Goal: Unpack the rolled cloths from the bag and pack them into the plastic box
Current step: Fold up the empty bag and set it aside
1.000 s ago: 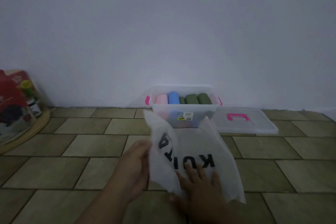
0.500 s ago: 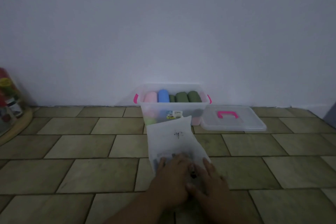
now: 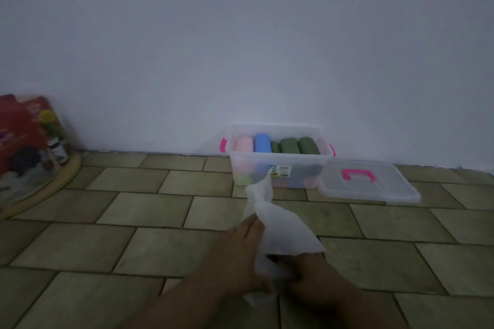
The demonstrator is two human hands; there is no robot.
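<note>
I held the bag (image 3: 283, 232) bunched between both hands just in front of the box (image 3: 302, 168). My left hand (image 3: 238, 254) was curled round the bag's left edge. My right hand (image 3: 315, 272) was closed on its lower part with the fingers tucked under the fabric, as far as the dim view showed. The rolled cloths (image 3: 262, 143) lay side by side inside the box, pink, blue and green, and the lid (image 3: 374, 189) lay flat just right of the box. The bag looked limp and empty, so I judged the unpacking done. To fold it well I needed to press the air out, line up the edges, and set it clear of the box.
</note>
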